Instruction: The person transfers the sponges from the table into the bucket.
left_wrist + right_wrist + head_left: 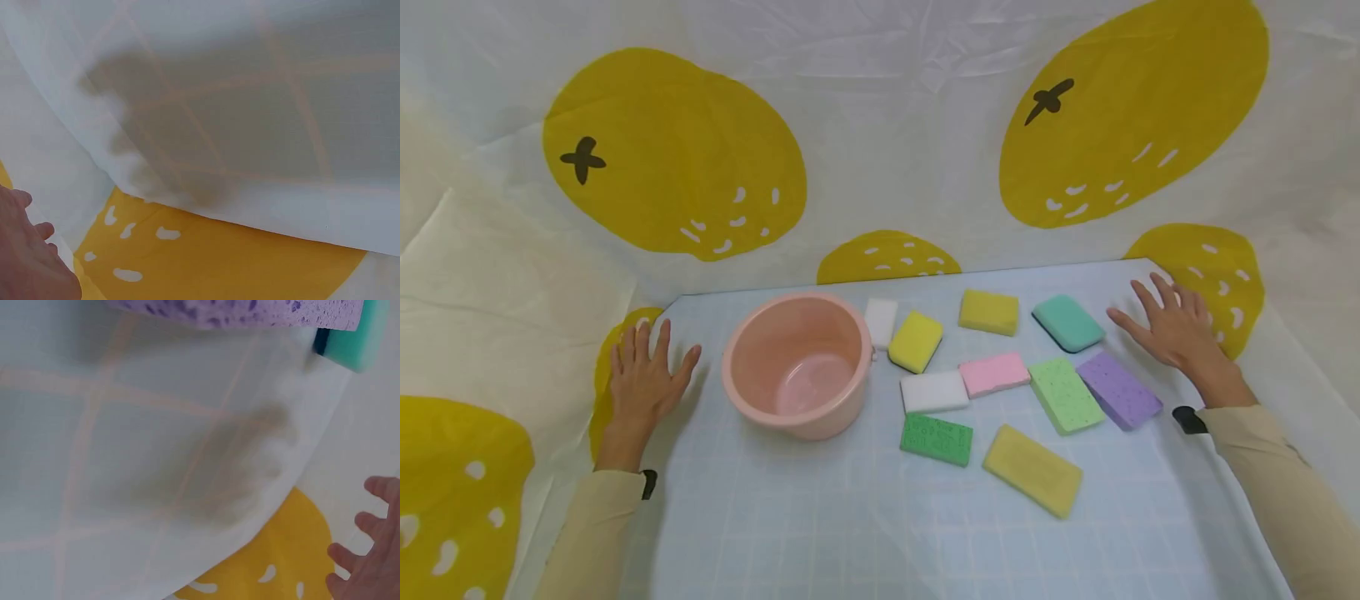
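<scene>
My left hand hovers with spread fingers at the table's left edge, to the left of a pink plastic bucket; it holds nothing. Over the right edge my right hand is spread too, empty, nearest to a teal sponge and a purple sponge. In the right wrist view the purple sponge and teal sponge show at the top, apart from the fingers. Only the table cloth and part of the hand appear in the left wrist view.
Between bucket and right hand lie several sponges: white, yellow, pink, light green, dark green, and a larger yellow one nearest me. Another white block sits beside the bucket. A lemon-printed curtain surrounds the table.
</scene>
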